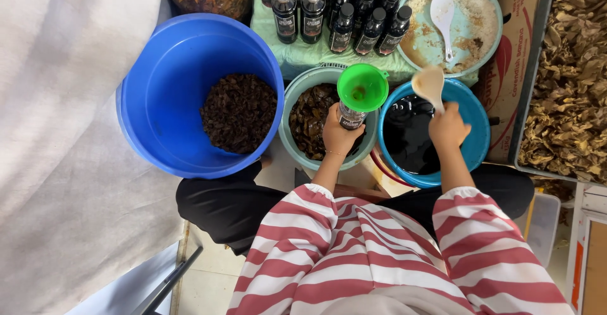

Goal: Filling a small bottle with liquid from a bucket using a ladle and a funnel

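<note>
The left hand (339,133) is wrapped around a small dark glass bottle with a pale label (351,116), holding it upright above the teal plastic bowl of dark wet leaves (310,120). A bright green plastic funnel (362,87) sits in the bottle's neck, its mouth facing up. Just to the right of the funnel, the right hand (448,125) is closed around the handle of a pale plastic ladle (430,85), whose scoop is raised beside the funnel's rim; whether they touch cannot be told. Under that hand stands a blue plastic basin filled with black liquid (475,143), touching the teal bowl. Left of the funnel is a large blue plastic bucket (164,87) with a heap of dark brown dried bits at its bottom. Beyond the funnel, a cluster of filled dark capped bottles (354,18) stands on a light green cloth (303,55), and to their right a pale teal bowl of whitish grains (490,11) holds a white plastic spoon (442,18). Far right of the funnel, a tray of dry brown leaves (569,87) lies.
</note>
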